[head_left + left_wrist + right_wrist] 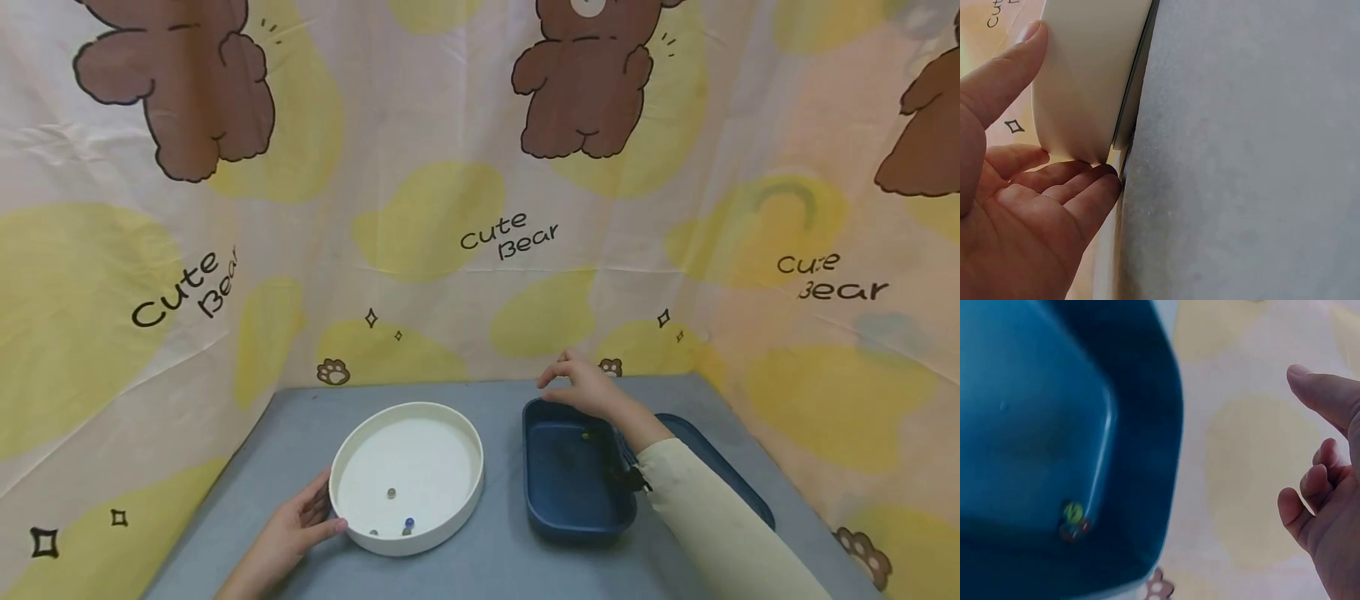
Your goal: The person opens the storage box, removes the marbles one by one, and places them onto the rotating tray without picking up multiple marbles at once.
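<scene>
Against the near left side of a round white tray [420,450] rests my left hand [298,521]. The left wrist view shows the thumb at the tray's rim and the fingertips touching its outer wall [1088,75]. Several small marbles, a blue marble [408,522] among them, lie on the tray floor. Above the far end of a deep blue box [573,492] hovers my right hand [588,387], thumb and fingers apart and nothing between them. In the right wrist view a yellow-green marble [1073,512] lies in a corner of the box beside darker, reddish ones.
To the right of the box is another flat blue piece [720,467], partly behind the right sleeve [720,508]. A blue-grey tabletop [495,533] carries everything. A bear-print cloth [420,292] hangs behind and at both sides.
</scene>
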